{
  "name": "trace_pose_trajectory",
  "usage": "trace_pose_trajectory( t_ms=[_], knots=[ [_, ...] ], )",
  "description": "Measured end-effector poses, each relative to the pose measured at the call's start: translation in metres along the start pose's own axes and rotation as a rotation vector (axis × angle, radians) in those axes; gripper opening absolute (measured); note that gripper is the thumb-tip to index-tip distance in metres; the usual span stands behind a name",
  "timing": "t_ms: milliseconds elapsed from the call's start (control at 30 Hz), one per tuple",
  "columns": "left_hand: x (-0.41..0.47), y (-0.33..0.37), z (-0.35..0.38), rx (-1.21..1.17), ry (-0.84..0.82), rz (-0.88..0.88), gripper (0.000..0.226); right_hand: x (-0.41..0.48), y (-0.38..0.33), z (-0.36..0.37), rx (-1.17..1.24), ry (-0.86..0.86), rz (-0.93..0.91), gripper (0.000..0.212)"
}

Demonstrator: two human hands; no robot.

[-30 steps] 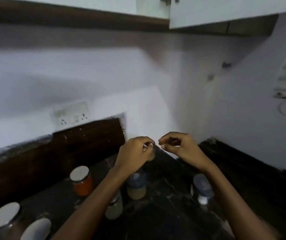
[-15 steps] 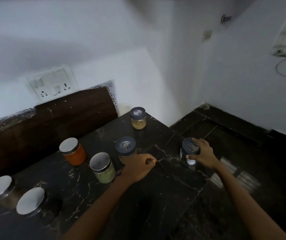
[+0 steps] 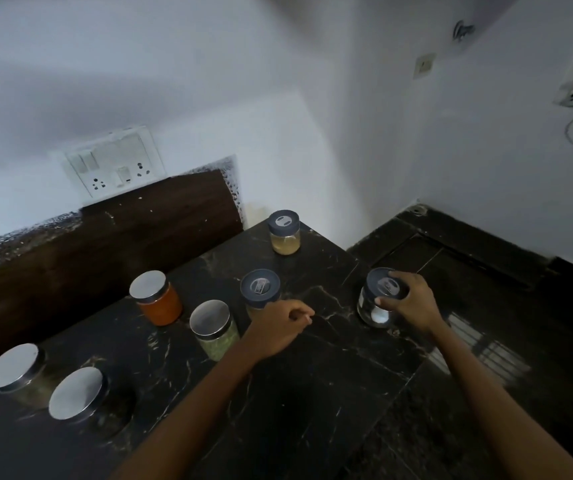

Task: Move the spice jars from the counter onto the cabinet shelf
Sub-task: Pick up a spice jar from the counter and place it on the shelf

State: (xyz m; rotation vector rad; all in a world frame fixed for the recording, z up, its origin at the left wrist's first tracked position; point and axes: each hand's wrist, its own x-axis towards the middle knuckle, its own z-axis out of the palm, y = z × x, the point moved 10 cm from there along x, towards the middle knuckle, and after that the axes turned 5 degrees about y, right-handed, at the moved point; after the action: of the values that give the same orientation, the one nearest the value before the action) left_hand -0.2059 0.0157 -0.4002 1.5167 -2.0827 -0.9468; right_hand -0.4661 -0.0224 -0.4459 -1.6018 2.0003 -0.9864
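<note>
We are at the grasp: our right grip [image 3: 413, 303] clasps the white-filled jar [image 3: 373, 311]. Our left grip [image 3: 278, 329], beside it, is curled and empty. Next we lift the jar.

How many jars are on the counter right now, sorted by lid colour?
Dark blue lids: 3 (back jar, middle jar, held jar under the right hand)
Silver lids: 4 (orange jar, green jar, far-left jar, near-left jar)
Total: 7
</note>
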Motion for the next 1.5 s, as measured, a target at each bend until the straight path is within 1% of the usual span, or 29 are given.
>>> trace_pose_trajectory(
  t_ms=[100, 167, 300, 400, 467, 533, 600, 667, 700, 767, 800, 900, 933, 1100, 1133, 1200, 1267, 1333, 1500],
  knots=[
    [-0.005, -0.005, -0.009, -0.065, 0.029, -0.020, 0.025, -0.009, -0.040, -0.007, 0.068, 0.014, -0.096, 0.047],
    [-0.013, -0.008, -0.016, -0.128, 0.067, -0.016, 0.030, -0.017, -0.071, -0.010, 0.119, -0.017, -0.144, 0.039],
    [-0.037, -0.012, -0.029, -0.355, 0.113, -0.003, 0.055, -0.038, -0.134, -0.004, 0.357, -0.168, -0.170, 0.032],
    [-0.062, -0.017, -0.042, -0.502, 0.149, -0.031, 0.081, -0.057, -0.181, 0.010, 0.517, -0.302, -0.184, 0.024],
    [-0.082, -0.021, -0.052, -0.611, 0.170, -0.055, 0.089, -0.070, -0.208, 0.020, 0.606, -0.365, -0.190, 0.028],
    [-0.105, -0.028, -0.066, -0.703, 0.217, -0.091, 0.088, -0.084, -0.232, 0.032, 0.639, -0.420, -0.198, 0.036],
    [-0.128, -0.038, -0.078, -0.806, 0.262, -0.151, 0.074, -0.097, -0.252, 0.044, 0.669, -0.452, -0.193, 0.038],
    [-0.146, -0.049, -0.083, -0.952, 0.269, -0.243, 0.061, -0.108, -0.268, 0.053, 0.717, -0.463, -0.181, 0.036],
    [-0.156, -0.057, -0.087, -1.024, 0.278, -0.284, 0.066, -0.115, -0.280, 0.062, 0.739, -0.479, -0.181, 0.036],
    [-0.166, -0.060, -0.088, -1.127, 0.255, -0.305, 0.096, -0.125, -0.295, 0.069, 0.772, -0.495, -0.186, 0.036],
    [-0.172, -0.063, -0.091, -1.162, 0.260, -0.304, 0.104, -0.130, -0.306, 0.075, 0.776, -0.497, -0.207, 0.035],
    [-0.189, -0.078, -0.102, -1.245, 0.329, -0.315, 0.107, -0.145, -0.331, 0.093, 0.764, -0.504, -0.236, 0.026],
    [-0.193, -0.083, -0.105, -1.247, 0.353, -0.314, 0.108, -0.149, -0.336, 0.098, 0.763, -0.513, -0.236, 0.025],
    [-0.209, -0.096, -0.123, -1.178, 0.487, -0.281, 0.109, -0.162, -0.346, 0.112, 0.751, -0.562, -0.219, 0.037],
    [-0.211, -0.096, -0.128, -1.146, 0.526, -0.269, 0.105, -0.164, -0.348, 0.112, 0.737, -0.555, -0.233, 0.037],
    [-0.218, -0.096, -0.139, -1.060, 0.613, -0.245, 0.090, -0.164, -0.352, 0.112, 0.699, -0.535, -0.258, 0.037],
    [-0.224, -0.094, -0.148, -1.001, 0.687, -0.210, 0.080, -0.166, -0.353, 0.112, 0.678, -0.535, -0.260, 0.042],
    [-0.229, -0.090, -0.156, -0.970, 0.742, -0.172, 0.080, -0.171, -0.355, 0.116, 0.650, -0.562, -0.251, 0.044],
    [-0.238, -0.088, -0.168, -0.856, 0.862, -0.136, 0.085, -0.176, -0.354, 0.122, 0.663, -0.585, -0.207, 0.035]
  ],
)
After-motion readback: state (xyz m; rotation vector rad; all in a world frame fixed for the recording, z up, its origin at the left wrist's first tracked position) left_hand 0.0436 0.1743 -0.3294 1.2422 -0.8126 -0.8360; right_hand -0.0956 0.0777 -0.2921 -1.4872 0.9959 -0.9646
